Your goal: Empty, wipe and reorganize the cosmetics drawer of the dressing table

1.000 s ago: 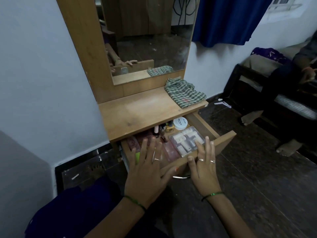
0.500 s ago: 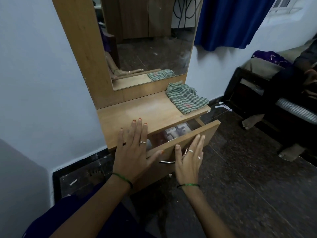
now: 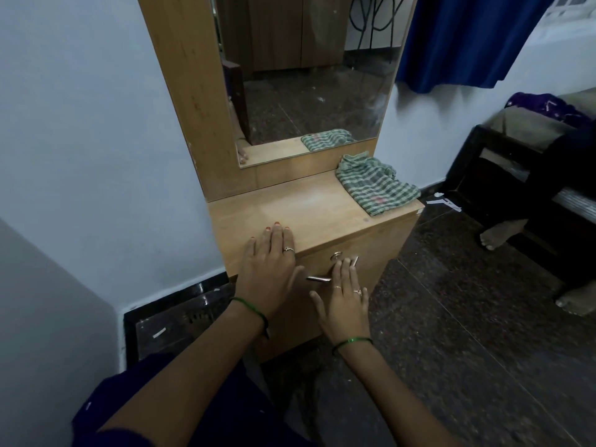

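Note:
The wooden dressing table (image 3: pixel 309 204) stands against the wall, and its drawer (image 3: pixel 380 253) is pushed fully in, so the cosmetics inside are hidden. My left hand (image 3: pixel 267 269) lies flat with straight fingers over the table's front edge, above the drawer front. My right hand (image 3: pixel 345 298) presses flat on the drawer front, its fingertips on the metal bar handle (image 3: pixel 319 279) just below the round lock (image 3: pixel 337 255). A green checked cloth (image 3: pixel 375 185) lies crumpled at the table top's right end.
A tall mirror (image 3: pixel 309 75) rises behind the table top. A blue curtain (image 3: pixel 467 40) hangs at the upper right. A dark bed frame (image 3: pixel 503 188) stands on the right with another person's bare feet (image 3: pixel 498 233) on the dark floor beside it.
The drawer went from wide open with cosmetics showing to fully shut. Both hands pushed it inward, and my left hand moved up onto the table's front edge.

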